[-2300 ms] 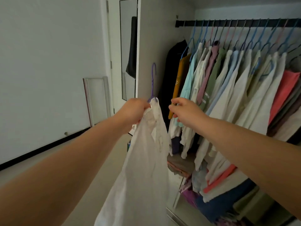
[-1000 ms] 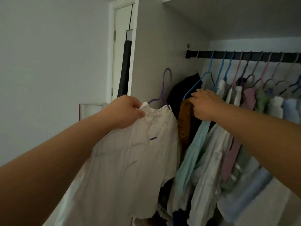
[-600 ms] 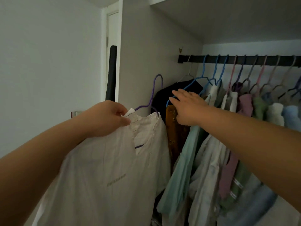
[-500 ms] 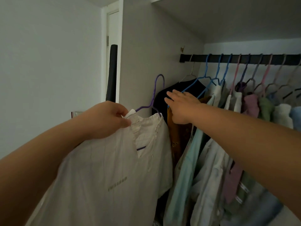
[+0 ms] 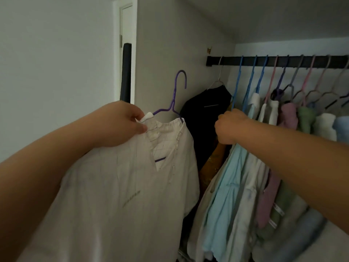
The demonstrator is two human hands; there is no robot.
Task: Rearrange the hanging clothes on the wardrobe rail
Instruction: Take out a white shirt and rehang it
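The left hand (image 5: 117,123) is pinching the white shirt (image 5: 132,186) at its collar — the right hand (image 5: 229,128), fingers clamped on the pale-blue garment (image 5: 224,186), should be dragging it rightward along the rail (image 5: 273,61), opening room for the purple hanger (image 5: 174,95).

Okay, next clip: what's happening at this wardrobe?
A person is rearranging hung clothes. The left hand grips a white shirt at the collar, on a purple hanger that is off the rail and held beside the wardrobe. The right hand is closed on the light blue garment near the rail's left end, next to a black garment. The shirt is not yet hung.
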